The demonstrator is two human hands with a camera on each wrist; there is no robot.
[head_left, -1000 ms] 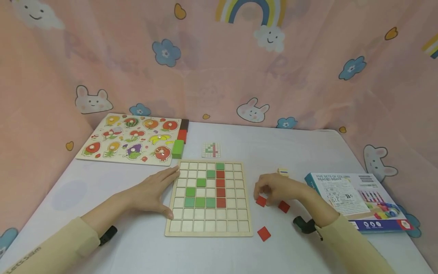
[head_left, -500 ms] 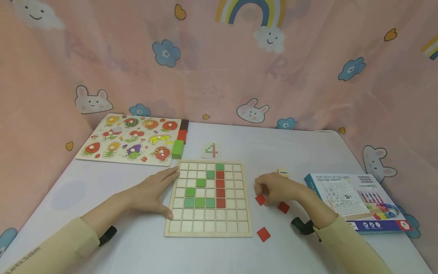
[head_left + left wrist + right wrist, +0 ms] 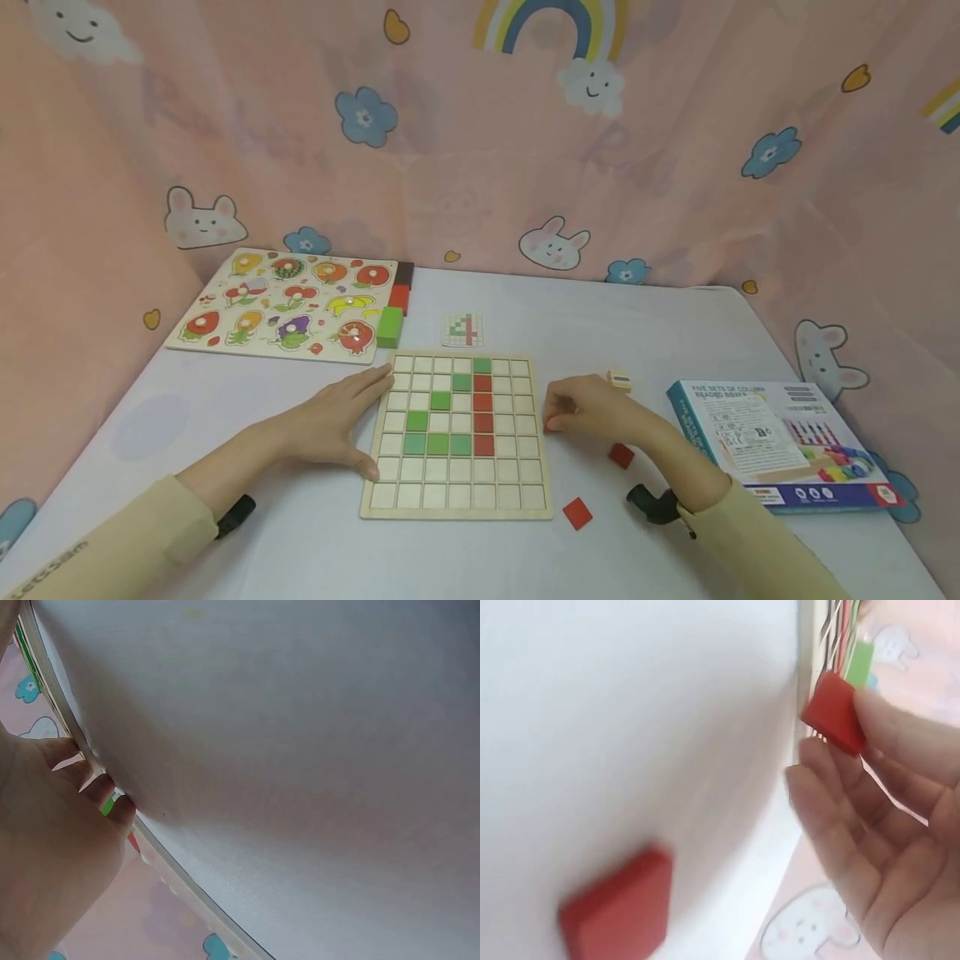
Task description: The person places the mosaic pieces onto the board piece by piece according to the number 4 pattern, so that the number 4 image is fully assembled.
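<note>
A wooden grid board (image 3: 457, 513) lies on the table, with green tiles (image 3: 441, 401) in a stepped diagonal and a row. Down one column runs a line of red tiles (image 3: 483, 402). The fingers and thumb of my left hand (image 3: 322, 425) rest spread along the board's left edge. Beside the right edge, my right hand (image 3: 592, 404) pinches a red square tile (image 3: 836, 712) between thumb and fingers; the head view shows only a sliver of it. Two loose red tiles lie on the tablecloth, one (image 3: 621, 455) below the right hand, another (image 3: 578, 513) nearer the front.
Behind the board lies a small pattern card (image 3: 463, 329). A fruit puzzle board (image 3: 270, 304) is at back left, with a green block (image 3: 389, 327) and red and dark ones along its side. At right are a small yellowish block (image 3: 619, 380) and a flat toy box (image 3: 783, 442).
My right hand has picked up the red tile from the table and moved left with it to the board's right edge. The left hand has stayed in place.
</note>
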